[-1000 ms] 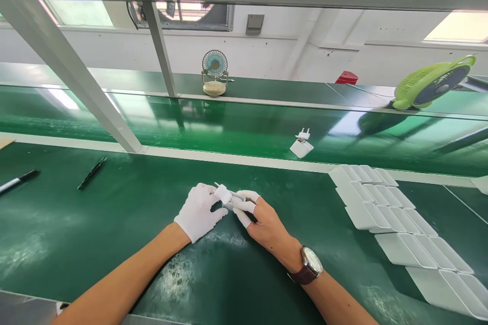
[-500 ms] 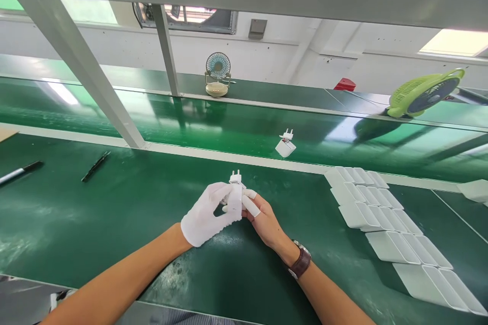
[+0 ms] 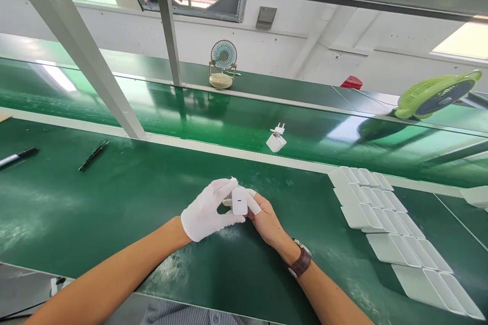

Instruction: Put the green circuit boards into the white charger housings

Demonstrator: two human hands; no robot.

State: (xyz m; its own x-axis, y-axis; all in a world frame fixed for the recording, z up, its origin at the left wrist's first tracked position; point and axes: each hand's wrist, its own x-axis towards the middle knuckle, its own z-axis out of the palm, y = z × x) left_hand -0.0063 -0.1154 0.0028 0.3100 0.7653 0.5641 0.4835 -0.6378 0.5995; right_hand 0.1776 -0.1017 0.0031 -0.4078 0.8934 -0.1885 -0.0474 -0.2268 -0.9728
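Note:
My left hand (image 3: 206, 210), in a white glove, and my right hand (image 3: 263, 218), bare with white finger cots and a wristwatch, both grip a small white charger plug (image 3: 240, 201) just above the green bench mat. The plug's flat end with a small slot faces me; its pins are hidden. A second white charger plug (image 3: 276, 140) with its pins up rides on the glossy green conveyor belt (image 3: 213, 117) beyond my hands.
Rows of white plastic trays (image 3: 385, 223) lie to the right on the mat. A black pen (image 3: 93, 155) and a marker (image 3: 17, 157) lie at left. A slanted metal post (image 3: 84, 56), a small desk fan (image 3: 223, 66) and a green fan (image 3: 434, 94) stand beyond.
The plug in my hands has been turned from pins-up to its flat end facing me. The other plug on the belt has drifted left.

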